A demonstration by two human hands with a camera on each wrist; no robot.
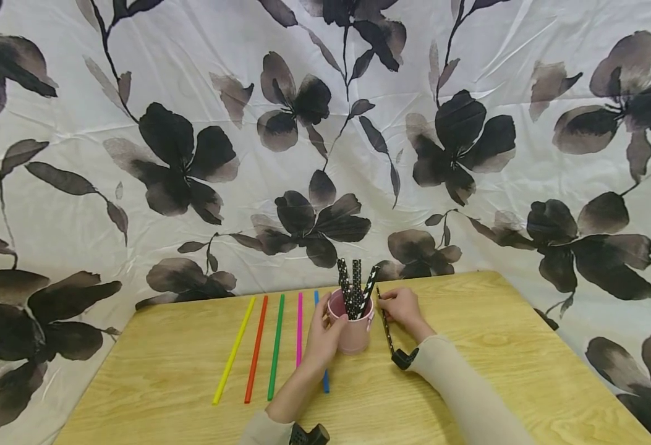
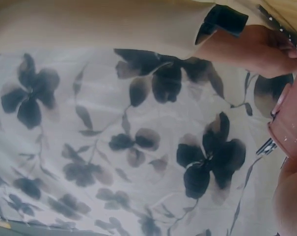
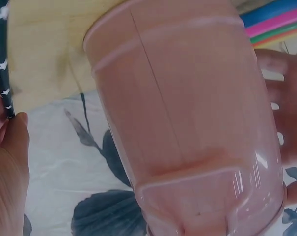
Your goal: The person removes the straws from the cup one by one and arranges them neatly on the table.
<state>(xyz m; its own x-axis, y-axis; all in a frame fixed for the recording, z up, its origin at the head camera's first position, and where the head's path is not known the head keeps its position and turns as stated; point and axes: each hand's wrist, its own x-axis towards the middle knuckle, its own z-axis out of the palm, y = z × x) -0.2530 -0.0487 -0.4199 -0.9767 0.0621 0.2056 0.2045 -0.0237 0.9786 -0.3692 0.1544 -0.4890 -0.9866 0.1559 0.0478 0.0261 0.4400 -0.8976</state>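
My left hand (image 1: 323, 334) grips the left side of a small pink bucket (image 1: 353, 339), fingers round its wall and thumb near the rim. Several black-and-white patterned straws (image 1: 357, 287) stand upright in the bucket, their lower ends hidden by its wall. To the right, my right hand (image 1: 402, 307) pinches another black straw (image 1: 386, 330) near its far end. In the right wrist view this black straw (image 3: 1, 59) shows white stars and sits between thumb and fingers. The bucket (image 3: 182, 108) fills the middle there, with the left hand's fingers (image 3: 281, 103) along its far side.
Left of the bucket, coloured straws lie in a row on the wooden table (image 1: 164, 364): yellow (image 1: 234, 352), red (image 1: 255, 352), green (image 1: 276, 349), pink (image 1: 300, 327) and blue (image 1: 326, 381). The left forearm partly covers the blue one. A floral cloth (image 1: 303, 185) hangs behind the table.
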